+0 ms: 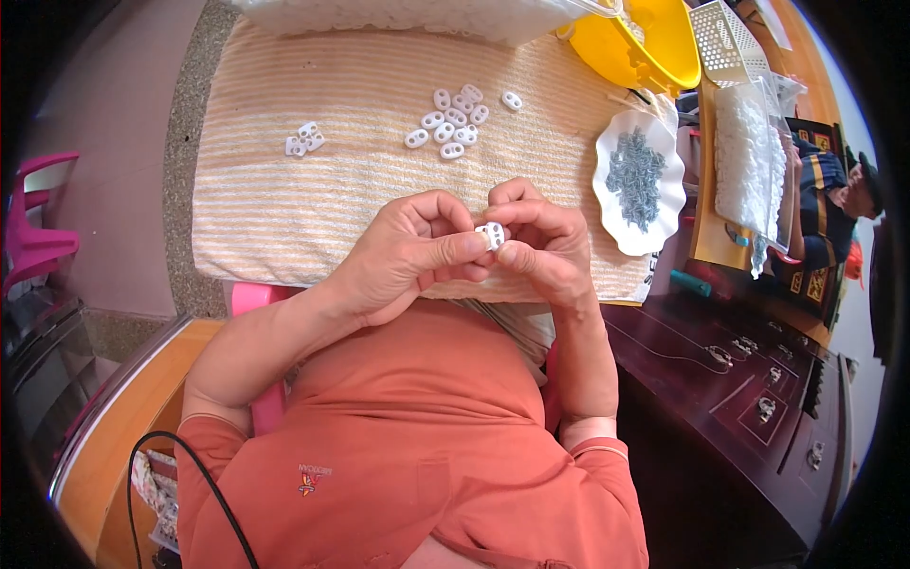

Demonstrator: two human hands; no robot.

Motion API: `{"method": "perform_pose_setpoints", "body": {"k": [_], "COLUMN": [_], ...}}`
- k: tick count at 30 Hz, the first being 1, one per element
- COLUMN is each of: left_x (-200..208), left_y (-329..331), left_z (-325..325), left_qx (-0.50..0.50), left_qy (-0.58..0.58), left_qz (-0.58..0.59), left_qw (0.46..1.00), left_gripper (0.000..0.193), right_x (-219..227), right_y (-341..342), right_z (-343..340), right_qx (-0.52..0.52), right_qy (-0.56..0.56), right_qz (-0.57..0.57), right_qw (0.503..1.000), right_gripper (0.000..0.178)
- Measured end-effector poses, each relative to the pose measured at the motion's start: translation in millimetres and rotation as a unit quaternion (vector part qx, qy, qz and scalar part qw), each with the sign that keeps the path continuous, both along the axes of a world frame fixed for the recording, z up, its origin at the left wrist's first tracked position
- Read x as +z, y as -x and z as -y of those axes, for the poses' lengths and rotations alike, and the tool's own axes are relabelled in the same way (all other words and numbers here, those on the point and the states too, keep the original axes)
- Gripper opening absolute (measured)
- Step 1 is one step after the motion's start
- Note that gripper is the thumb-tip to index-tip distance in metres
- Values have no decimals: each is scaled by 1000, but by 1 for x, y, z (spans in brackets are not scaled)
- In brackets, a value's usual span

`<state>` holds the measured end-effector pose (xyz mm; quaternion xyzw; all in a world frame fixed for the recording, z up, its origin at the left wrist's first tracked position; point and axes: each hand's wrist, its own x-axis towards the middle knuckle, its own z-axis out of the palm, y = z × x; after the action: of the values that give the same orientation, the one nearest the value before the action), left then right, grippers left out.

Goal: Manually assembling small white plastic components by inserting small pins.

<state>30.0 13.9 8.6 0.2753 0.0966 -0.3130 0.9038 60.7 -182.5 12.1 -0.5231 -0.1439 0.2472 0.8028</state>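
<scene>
Both hands pinch one small white plastic piece [491,234] over the striped towel [284,199].
Left hand [412,251] and right hand [545,242] are closed on it, apparently mid-assembly; a firm, aligned squeeze seems needed next.

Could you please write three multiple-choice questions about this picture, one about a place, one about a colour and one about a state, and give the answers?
1. Where is the white scalloped dish of small grey metal pieces?
A. On the right side of the striped towel
B. On the pink chair
C. Inside the yellow bowl

2. What colour is the bowl at the top edge?
A. Blue
B. Yellow
C. Black

3. How is the small white plastic piece held?
A. It lies loose on the towel
B. It hangs from a string
C. It is pinched between fingers of both hands

Answers:
1 A, the dish rests on the striped towel at its right edge.
2 B, the bowl is plainly yellow.
3 C, the left hand and right hand meet around the piece above the towel.
</scene>
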Motion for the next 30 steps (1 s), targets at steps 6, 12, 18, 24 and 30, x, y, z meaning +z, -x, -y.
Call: {"method": "perform_pose_setpoints", "body": {"k": [6, 12, 18, 24, 30], "left_x": [-2, 4, 6, 6, 7], "left_y": [2, 4, 6, 6, 3], "left_z": [0, 0, 0, 1, 0], "left_qx": [-1, 20, 29, 23, 10], "left_qy": [25, 15, -16, -16, -12], "left_qz": [24, 33, 62, 78, 70], "left_qw": [999, 999, 998, 997, 997], "left_gripper": [12, 9, 9, 9, 10], "right_x": [-2, 0, 5, 8, 11], "right_y": [1, 3, 8, 10, 6], "right_z": [1, -2, -7, -9, -6], "right_qx": [6, 17, 3, -11, -6], "right_qy": [24, 21, 15, -2, 3], "right_qz": [22, 60, 76, 41, 32], "right_qw": [999, 998, 997, 999, 999], "right_gripper": [28, 27, 28, 29, 24]}}
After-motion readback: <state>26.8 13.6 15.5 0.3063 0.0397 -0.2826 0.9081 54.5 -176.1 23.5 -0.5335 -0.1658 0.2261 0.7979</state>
